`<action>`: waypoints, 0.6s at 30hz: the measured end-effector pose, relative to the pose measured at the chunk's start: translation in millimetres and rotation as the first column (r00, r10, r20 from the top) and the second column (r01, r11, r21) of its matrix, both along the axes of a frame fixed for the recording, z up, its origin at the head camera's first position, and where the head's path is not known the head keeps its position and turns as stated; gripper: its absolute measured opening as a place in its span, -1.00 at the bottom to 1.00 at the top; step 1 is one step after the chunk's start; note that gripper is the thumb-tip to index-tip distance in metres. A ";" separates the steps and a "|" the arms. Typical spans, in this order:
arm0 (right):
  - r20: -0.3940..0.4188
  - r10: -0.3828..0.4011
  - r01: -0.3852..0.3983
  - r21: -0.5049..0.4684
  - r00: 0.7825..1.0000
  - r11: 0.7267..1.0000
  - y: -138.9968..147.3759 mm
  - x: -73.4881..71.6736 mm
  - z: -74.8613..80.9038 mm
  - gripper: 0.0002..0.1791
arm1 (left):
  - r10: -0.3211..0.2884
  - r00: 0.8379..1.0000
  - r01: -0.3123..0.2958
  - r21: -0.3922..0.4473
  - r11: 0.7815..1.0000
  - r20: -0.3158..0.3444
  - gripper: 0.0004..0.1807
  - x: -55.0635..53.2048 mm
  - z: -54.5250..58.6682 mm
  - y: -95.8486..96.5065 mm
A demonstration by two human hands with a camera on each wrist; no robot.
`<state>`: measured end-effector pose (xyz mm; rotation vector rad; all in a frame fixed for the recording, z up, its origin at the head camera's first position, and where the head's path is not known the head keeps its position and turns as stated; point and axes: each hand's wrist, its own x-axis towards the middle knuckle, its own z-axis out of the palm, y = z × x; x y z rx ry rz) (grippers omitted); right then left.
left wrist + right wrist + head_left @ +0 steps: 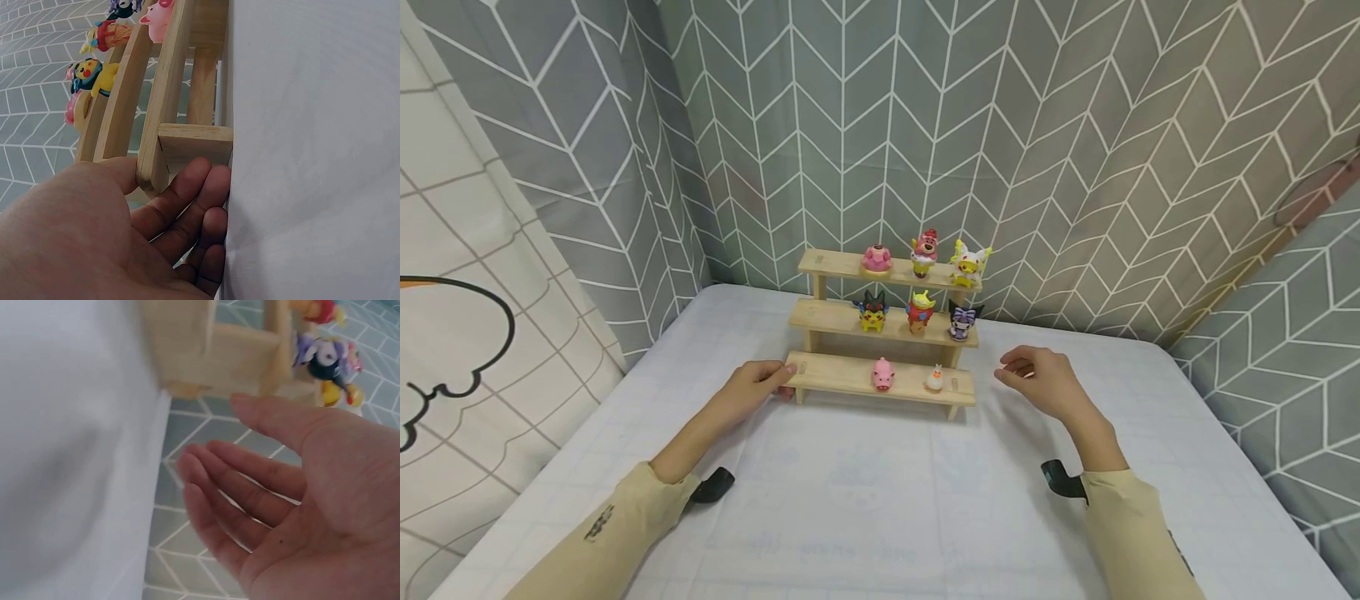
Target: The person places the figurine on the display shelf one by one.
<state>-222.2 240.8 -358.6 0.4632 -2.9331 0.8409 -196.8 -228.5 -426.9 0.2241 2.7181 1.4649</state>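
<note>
A three-tier wooden display stand [842, 372] stands on the white-covered table, with small figurines on each step. My left hand [756, 387] grips the left end of its lowest step. In the left wrist view the thumb [119, 174] lies on the board's top side, with the fingers curled beneath. To the right of the stand, my right hand [1043, 379] hovers apart from it, holding nothing, its fingers loosely bent. A pink pig figurine [883, 375] and a white bird-like figurine [934, 380] stand on the lowest step.
The middle step carries a yellow figurine in a dark hood [873, 313], a green-headed figurine [919, 312] and a purple-and-black figurine [962, 321]. Three more, including a pink bear figurine [924, 252], stand on the top step. A patterned grey curtain [865, 125] hangs behind the table [865, 492].
</note>
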 end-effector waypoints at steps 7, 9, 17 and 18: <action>-0.105 -0.002 0.006 0.040 0.994 0.999 18.0 0.9 -11.9 -0.54 | -0.007 1.000 0.007 0.014 1.000 -0.002 -0.56 -0.8 0.2 2.5; -0.138 -0.006 0.014 0.060 0.990 0.998 22.5 2.4 -14.1 -0.52 | -0.009 1.000 0.009 0.017 1.000 -0.002 -0.56 -0.9 -0.4 2.9; -0.151 -0.065 0.080 0.093 0.986 0.992 41.2 8.3 -22.2 -0.37 | -0.020 1.000 0.020 -0.033 0.999 -0.022 -0.53 -0.4 -2.8 -4.7; -0.159 -0.064 0.079 0.093 0.985 0.992 43.6 8.6 -23.1 -0.37 | -0.017 0.999 0.016 -0.042 0.999 -0.028 -0.52 0.1 -2.9 -6.9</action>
